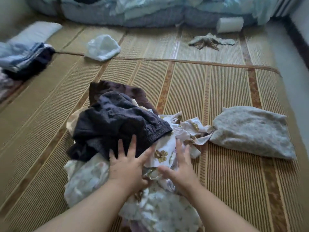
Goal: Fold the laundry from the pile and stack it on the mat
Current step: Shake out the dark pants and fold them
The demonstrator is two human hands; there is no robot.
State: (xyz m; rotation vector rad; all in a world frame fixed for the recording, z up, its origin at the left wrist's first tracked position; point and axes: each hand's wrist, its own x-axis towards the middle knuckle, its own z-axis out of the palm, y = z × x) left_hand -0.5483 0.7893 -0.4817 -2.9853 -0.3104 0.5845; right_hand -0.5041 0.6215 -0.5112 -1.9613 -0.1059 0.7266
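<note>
Woven straw mat (217, 84) covers the floor, striped lengthwise, with a heap of pale blue bedding (150, 12) along its far edge. At the middle of the mat lies the laundry pile (87, 178), unfolded and tumbled, directly under both forearms. Its lower part is pale floral cloth. A dark navy garment (117, 119) lies crumpled on top, and a brown piece (117, 89) shows behind that.

To the right of the pile, touching its trailing edge, rests a grey speckled cushion (250, 131). Far left, well apart from the pile, sits a folded stack (21, 59) of blue and dark items. Beyond it a white plastic bag (102, 47) lies on the mat. Near the bedding are a crumpled rag (210, 41) and a white roll (229, 25).

The left hand (127, 166) is spread flat with straight fingers, its tips over the near hem of the navy garment. The right hand (180, 171) is also spread, fingers straight and gripping nothing, just right of a white cloth with brown flowers (161, 154), which lies between the two hands. Blur hides whether either palm presses the fabric.
</note>
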